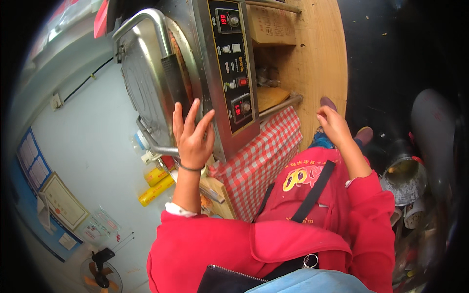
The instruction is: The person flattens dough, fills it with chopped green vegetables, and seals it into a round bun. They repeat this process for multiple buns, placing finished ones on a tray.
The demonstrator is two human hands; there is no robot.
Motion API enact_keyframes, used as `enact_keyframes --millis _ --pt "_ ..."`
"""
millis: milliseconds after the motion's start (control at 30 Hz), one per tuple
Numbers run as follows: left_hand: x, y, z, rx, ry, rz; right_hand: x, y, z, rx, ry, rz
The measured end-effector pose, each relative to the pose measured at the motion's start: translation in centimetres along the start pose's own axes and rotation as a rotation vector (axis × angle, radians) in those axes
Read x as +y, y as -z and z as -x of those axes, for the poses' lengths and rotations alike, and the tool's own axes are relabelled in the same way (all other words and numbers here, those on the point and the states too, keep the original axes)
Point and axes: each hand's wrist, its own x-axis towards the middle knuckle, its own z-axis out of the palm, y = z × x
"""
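My left hand, with a dark band at the wrist, is raised with spread fingers and holds nothing. It appears in front of the black grip of the metal lid handle on an electric baking pan; whether it touches the grip is unclear. The round metal lid shows a reddish-brown rim on its right side. Beside it, the control panel has knobs, lit red displays and a red switch. My right hand hovers above my red apron, fingers loosely bent, with nothing visible in it.
A red-and-white checked cloth hangs beside the machine. Yellow rolls lie to its left. A cardboard box stands on the shelf below. A metal bucket is on the right, and a fan is at the lower left.
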Motion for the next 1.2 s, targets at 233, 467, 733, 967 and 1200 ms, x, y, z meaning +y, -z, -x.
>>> enact_keyframes --millis 233,467,733,967,1200 --pt "-0.4 -0.2 0.5 -0.076 0.114 0.106 -10.7 -2.6 -14.8 0.202 0.186 -0.445" --pt "-0.4 -0.5 0.5 -0.131 0.102 0.104 -16.6 -4.0 -24.3 0.417 0.31 -0.563" --pt "-0.2 -1.3 0.7 -0.179 0.085 0.052 -18.5 -4.5 -27.0 0.377 0.301 -0.579" --pt "-0.1 -1.2 0.3 -0.154 0.058 0.005 -18.3 -4.6 -27.4 0.474 0.43 -0.474" --pt "0.1 -1.2 0.0 -0.154 0.055 0.008 -18.2 -4.4 -27.4 0.469 0.452 -0.397"
